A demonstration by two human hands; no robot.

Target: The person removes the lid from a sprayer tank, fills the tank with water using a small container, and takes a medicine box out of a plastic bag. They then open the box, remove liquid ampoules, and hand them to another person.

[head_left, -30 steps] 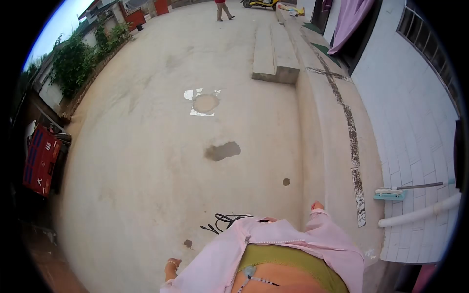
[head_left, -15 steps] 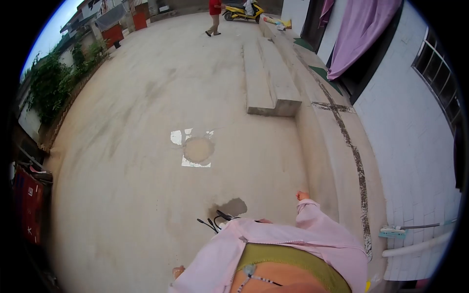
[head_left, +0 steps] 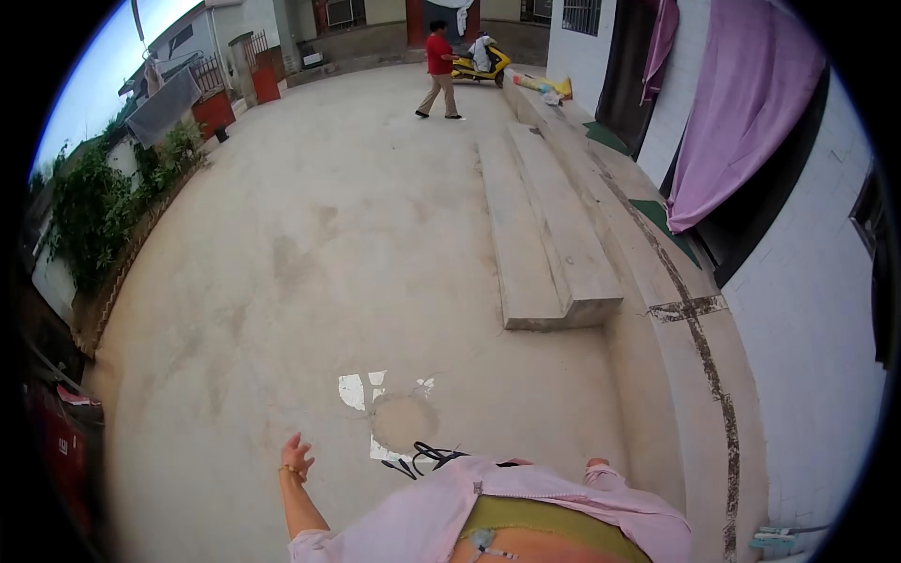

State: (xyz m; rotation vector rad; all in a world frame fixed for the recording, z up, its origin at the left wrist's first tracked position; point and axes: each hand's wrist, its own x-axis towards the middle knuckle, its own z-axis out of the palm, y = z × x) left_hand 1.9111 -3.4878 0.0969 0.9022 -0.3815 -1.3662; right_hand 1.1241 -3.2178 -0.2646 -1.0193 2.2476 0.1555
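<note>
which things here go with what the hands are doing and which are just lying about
With the hands, as far as I can judge:
- left hand, open and empty
- right hand, too hidden to read
- black cables, in front of the pink jacket

Just about:
- yellow scooter
- green mats
- purple curtain

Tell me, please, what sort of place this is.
Probably a home's concrete courtyard: pink fabric door curtains, a grey cloth hung up and a yellow metal scooter suggest it.
</note>
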